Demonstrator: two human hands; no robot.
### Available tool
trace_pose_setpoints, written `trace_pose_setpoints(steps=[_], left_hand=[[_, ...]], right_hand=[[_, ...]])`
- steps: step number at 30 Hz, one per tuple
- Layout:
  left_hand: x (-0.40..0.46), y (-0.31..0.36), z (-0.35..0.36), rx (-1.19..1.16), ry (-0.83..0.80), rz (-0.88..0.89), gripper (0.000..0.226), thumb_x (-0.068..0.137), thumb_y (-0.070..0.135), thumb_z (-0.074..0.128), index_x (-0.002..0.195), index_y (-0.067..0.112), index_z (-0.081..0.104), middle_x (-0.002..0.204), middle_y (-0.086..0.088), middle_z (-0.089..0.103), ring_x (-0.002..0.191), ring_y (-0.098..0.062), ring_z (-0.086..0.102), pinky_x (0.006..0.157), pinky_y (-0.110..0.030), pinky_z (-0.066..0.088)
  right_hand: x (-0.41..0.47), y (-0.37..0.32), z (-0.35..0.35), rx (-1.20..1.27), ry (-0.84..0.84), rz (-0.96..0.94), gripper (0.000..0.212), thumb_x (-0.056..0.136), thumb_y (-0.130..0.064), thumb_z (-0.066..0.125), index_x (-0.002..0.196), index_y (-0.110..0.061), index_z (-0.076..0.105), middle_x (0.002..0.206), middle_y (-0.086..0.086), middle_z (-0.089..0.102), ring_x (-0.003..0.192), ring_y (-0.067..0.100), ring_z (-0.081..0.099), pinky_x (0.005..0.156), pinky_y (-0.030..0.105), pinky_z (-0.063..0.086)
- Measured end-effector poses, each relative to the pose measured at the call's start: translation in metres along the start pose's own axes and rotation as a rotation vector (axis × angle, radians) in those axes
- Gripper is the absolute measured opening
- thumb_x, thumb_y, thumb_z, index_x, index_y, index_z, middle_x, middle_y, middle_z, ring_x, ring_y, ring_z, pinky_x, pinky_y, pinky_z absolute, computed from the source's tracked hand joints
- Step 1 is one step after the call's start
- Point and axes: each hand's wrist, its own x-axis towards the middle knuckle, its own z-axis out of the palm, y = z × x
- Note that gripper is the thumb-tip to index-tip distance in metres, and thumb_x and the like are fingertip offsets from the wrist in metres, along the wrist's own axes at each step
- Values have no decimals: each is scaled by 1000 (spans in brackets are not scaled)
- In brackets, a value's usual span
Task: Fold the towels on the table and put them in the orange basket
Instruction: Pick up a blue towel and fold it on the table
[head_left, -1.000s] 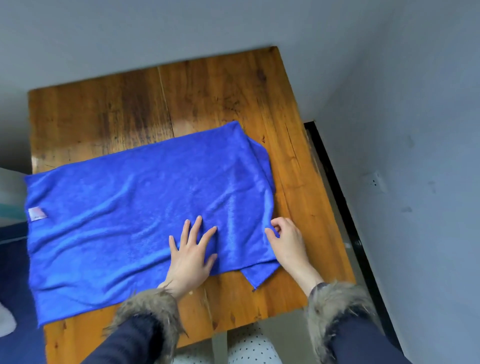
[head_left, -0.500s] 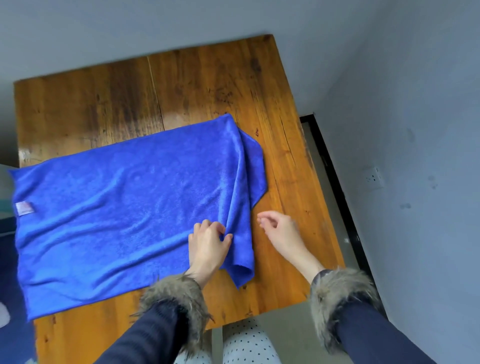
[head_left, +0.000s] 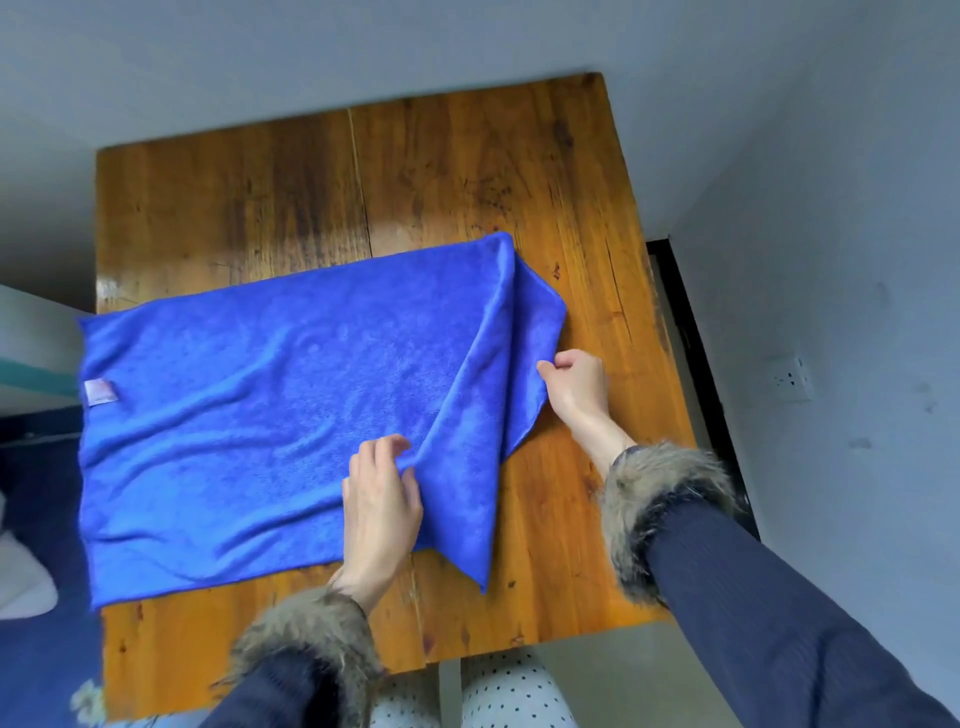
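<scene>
A blue towel (head_left: 270, 415) lies spread across the wooden table (head_left: 441, 182), with a small white label at its left edge. Its right end is bunched into a raised ridge. My left hand (head_left: 382, 499) pinches that ridge near the towel's front edge. My right hand (head_left: 576, 384) pinches the towel's right edge, a little further back. No orange basket is in view.
Grey walls close in behind and to the right of the table, with a wall socket (head_left: 790, 378) low on the right wall. A dark strip of floor runs along the table's right side. Dark blue fabric and something white lie at the far left.
My left hand went from lying flat on the towel to pinching a fold in it. My right hand moved back along the right edge and took hold of it. The towel's right end rose into a ridge.
</scene>
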Motion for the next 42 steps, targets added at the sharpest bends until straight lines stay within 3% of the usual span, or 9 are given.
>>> trace_pose_setpoints(steps=[4, 8, 19, 25, 27, 29, 31, 34, 42], left_hand=[[-12, 20, 0, 275, -67, 513, 38, 55, -13, 70, 85, 10, 64, 92, -8, 62, 77, -31, 57, 65, -32, 32], [-25, 40, 21, 354, -283, 720, 33, 59, 5, 77, 86, 21, 68, 96, 4, 66, 84, -21, 62, 65, -28, 42], [-44, 65, 55, 626, -444, 508, 64, 40, 68, 77, 76, 15, 69, 97, -6, 67, 86, -27, 64, 66, -36, 50], [-41, 85, 69, 627, -360, 529, 30, 43, 27, 83, 60, 20, 59, 70, 0, 56, 63, -20, 55, 52, -28, 41], [-42, 86, 71, 598, -375, 519, 25, 46, 19, 79, 58, 20, 57, 67, 1, 54, 60, -20, 54, 50, -27, 40], [-41, 82, 71, 489, -392, 416, 14, 62, 15, 70, 68, 15, 57, 75, -2, 54, 71, -23, 54, 58, -31, 40], [-36, 76, 71, 271, -456, 241, 3, 81, 12, 52, 83, 11, 54, 86, -6, 54, 84, -27, 51, 69, -35, 39], [-29, 71, 58, -172, -422, -6, 4, 87, 8, 49, 89, 10, 52, 79, -6, 59, 79, -30, 55, 70, -38, 43], [1, 42, -2, -460, -217, -274, 30, 93, 3, 25, 103, 14, 51, 90, -5, 55, 83, -23, 48, 68, -31, 35]], right_hand=[[6, 5, -29, -51, 126, -51, 9, 86, -22, 59, 87, -14, 63, 99, 9, 68, 97, 29, 59, 71, 26, 36], [23, 16, -60, -83, 220, -28, 16, 89, -19, 53, 93, -6, 59, 104, 14, 64, 102, 34, 55, 78, 31, 39], [32, 34, -74, 384, 159, 168, 17, 83, -16, 65, 96, -14, 53, 101, 6, 56, 90, 20, 54, 83, 36, 47], [30, 33, -80, 519, 182, 200, 16, 86, -9, 56, 72, -17, 58, 80, 1, 61, 68, 12, 55, 67, 27, 49], [31, 34, -83, 509, 198, 203, 7, 86, -7, 56, 88, -12, 59, 92, 5, 60, 70, 11, 55, 70, 27, 50], [32, 34, -86, 537, 162, 226, 29, 86, -4, 56, 115, -7, 55, 106, 7, 56, 84, 16, 57, 79, 30, 51], [31, 31, -89, 598, 116, 270, 34, 84, 3, 53, 118, 6, 53, 94, 8, 53, 83, 20, 52, 77, 32, 49], [25, 21, -93, 670, 78, 306, 17, 80, 10, 48, 93, 13, 59, 69, 7, 47, 62, 16, 44, 66, 30, 46], [3, -31, -69, 383, 59, -18, 26, 81, 0, 59, 105, -3, 67, 100, 7, 66, 94, 19, 63, 85, 31, 53]])
